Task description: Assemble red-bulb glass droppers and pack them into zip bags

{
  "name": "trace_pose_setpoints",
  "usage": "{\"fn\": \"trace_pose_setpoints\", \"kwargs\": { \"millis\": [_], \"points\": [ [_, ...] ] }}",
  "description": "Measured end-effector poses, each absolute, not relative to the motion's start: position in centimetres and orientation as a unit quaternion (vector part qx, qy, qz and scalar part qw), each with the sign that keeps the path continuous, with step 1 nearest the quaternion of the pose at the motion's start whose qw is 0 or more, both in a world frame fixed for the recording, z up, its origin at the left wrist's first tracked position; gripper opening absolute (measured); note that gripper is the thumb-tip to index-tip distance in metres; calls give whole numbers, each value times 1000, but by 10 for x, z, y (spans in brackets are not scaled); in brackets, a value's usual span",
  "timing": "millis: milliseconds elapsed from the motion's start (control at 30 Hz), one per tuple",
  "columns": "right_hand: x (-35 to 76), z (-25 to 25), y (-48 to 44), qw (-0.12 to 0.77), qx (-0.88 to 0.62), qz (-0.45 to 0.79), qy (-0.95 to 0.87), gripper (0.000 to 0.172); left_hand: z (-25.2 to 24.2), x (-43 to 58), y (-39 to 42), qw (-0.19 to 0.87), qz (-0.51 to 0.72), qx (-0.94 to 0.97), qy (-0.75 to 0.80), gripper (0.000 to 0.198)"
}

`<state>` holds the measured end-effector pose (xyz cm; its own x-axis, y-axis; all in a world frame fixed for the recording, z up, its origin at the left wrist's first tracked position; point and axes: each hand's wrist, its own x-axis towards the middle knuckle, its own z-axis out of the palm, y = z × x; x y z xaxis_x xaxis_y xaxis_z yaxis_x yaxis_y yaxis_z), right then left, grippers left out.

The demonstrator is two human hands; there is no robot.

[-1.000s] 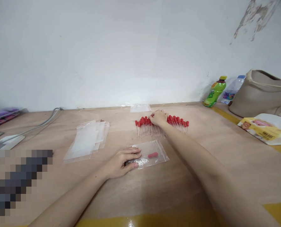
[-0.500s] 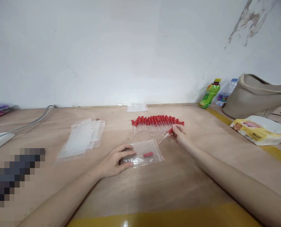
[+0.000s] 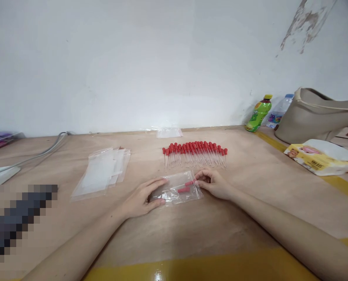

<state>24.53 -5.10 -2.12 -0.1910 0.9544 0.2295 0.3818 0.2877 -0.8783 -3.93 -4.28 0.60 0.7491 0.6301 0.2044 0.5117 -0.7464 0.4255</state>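
A clear zip bag (image 3: 174,180) lies flat on the brown-papered table, its mouth toward the right. My left hand (image 3: 141,198) holds down its left end, thumb and fingers parted across the plastic. Inside the bag rests one dropper with a red bulb (image 3: 183,190). At the bag's mouth, my right hand (image 3: 213,183) pinches a second red-bulbed dropper (image 3: 189,182), which is mostly inside, above the first. Behind the bag, several more droppers (image 3: 195,147) lie in a row, red bulbs toward the wall and clear tubes toward me.
A stack of clear bags (image 3: 99,173) lies to the left, with another bag (image 3: 169,133) by the wall. At right are a green bottle (image 3: 258,114), a clear bottle (image 3: 280,111), a beige bag (image 3: 305,117) and a tissue pack (image 3: 320,160). A cable (image 3: 41,150) runs at left.
My right hand has moved left and toward me from beside the dropper row, bringing its dropper into the bag. My left hand stays on the bag.
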Motion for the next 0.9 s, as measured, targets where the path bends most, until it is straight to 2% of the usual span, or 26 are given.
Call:
{"fn": "trace_pose_setpoints", "kwargs": {
  "millis": [167,333,500,633,767,900],
  "points": [
    [232,-26,-51,404,-470,252,-744,11,5,-38,-41,181,181,918,303,51],
    [245,-16,-39,336,-480,278,-761,16,3,-38,-39,186,176,924,285,40],
    [263,4,4,354,-609,74,-706,15,0,-40,-37,196,168,923,285,39],
    [253,15,45,304,-625,-47,-717,22,0,-40,-37,200,172,924,278,39],
    [238,15,74,272,-646,-37,-712,27,-1,-40,-36,198,167,923,284,39],
    [232,14,89,289,-648,8,-704,20,-1,-40,-36,203,170,922,285,39]
  ]
}}
